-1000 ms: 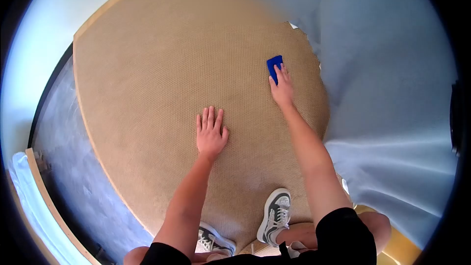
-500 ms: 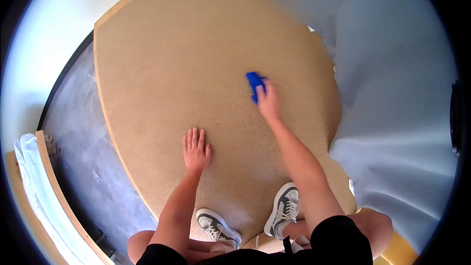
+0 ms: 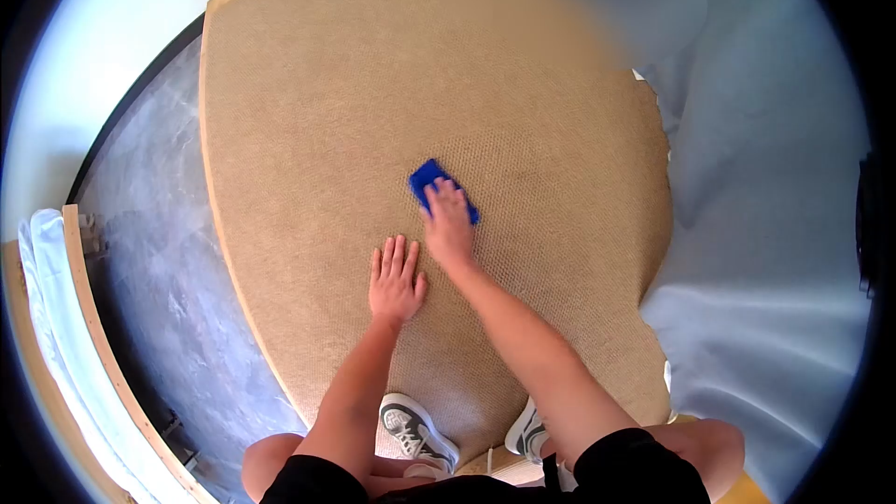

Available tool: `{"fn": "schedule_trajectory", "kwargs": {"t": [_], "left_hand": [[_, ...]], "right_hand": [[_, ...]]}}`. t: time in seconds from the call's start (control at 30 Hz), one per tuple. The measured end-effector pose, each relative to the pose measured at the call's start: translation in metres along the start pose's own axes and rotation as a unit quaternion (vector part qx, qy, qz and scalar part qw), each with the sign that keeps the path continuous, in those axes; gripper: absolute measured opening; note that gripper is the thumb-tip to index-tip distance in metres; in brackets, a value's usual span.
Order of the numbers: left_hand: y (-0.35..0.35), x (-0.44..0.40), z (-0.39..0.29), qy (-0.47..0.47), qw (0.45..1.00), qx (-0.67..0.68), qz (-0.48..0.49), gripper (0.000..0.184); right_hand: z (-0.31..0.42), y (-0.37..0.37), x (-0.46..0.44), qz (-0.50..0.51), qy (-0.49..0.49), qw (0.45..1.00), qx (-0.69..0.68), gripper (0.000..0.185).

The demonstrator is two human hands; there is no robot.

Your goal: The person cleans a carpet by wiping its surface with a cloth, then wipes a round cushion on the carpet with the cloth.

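Note:
My right hand (image 3: 450,224) presses down on a folded blue cloth (image 3: 427,174), which lies on a tan woven carpet (image 3: 308,131). The fingers and palm cover the middle and right part of the cloth; its upper left end shows past the fingertips. Just to the left and nearer to me, my left hand (image 3: 397,282) rests flat on the carpet. Its fingers are stretched out, and it holds nothing.
Grey fabric (image 3: 765,224) hangs in folds along the carpet's right side. A marbled dark grey floor (image 3: 168,196) lies on the left, beside a wooden frame (image 3: 89,308) with white cloth. My shoes (image 3: 411,429) stand on the carpet's near part.
My right hand has moved left and nearer to me with the blue cloth, which lies flatter now. My left hand stays flat on the carpet. The view has shifted slightly.

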State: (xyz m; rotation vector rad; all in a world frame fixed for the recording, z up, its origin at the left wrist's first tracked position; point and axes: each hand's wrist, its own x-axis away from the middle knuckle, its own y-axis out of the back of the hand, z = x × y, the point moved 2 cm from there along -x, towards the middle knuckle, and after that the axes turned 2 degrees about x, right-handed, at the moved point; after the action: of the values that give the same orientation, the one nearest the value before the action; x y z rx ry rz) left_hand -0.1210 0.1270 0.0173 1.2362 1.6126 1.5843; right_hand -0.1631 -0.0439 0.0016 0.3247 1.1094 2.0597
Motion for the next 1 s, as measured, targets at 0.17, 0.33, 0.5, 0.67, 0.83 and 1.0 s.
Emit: {"fn": "schedule_trajectory", "kwargs": {"t": [0.17, 0.33, 0.5, 0.67, 0.83, 1.0], "left_hand": [[0.001, 0.001, 0.004, -0.003, 0.999, 0.014, 0.034, 0.065], [-0.001, 0.027, 0.024, -0.038, 0.996, 0.083, 0.000, 0.069], [-0.004, 0.075, 0.070, 0.012, 0.998, 0.062, -0.010, 0.071], [0.001, 0.081, 0.085, 0.002, 1.000, 0.021, 0.015, 0.069], [0.003, 0.078, 0.089, 0.011, 0.995, 0.041, 0.089, 0.069], [-0.006, 0.083, 0.090, 0.012, 0.994, 0.036, 0.101, 0.067]], "right_hand": [[0.040, -0.012, -0.004, -0.065, -0.056, 0.985, -0.147, 0.041], [-0.002, 0.070, -0.025, -0.105, -0.100, 0.989, -0.021, 0.042], [-0.025, 0.047, -0.028, 0.031, 0.109, 0.988, 0.101, 0.045], [0.001, -0.004, -0.010, 0.053, 0.076, 0.991, 0.099, 0.058], [0.130, -0.075, 0.019, 0.105, 0.141, 0.984, 0.038, 0.055], [0.184, -0.116, 0.021, 0.118, 0.085, 0.973, -0.179, 0.050]]}}
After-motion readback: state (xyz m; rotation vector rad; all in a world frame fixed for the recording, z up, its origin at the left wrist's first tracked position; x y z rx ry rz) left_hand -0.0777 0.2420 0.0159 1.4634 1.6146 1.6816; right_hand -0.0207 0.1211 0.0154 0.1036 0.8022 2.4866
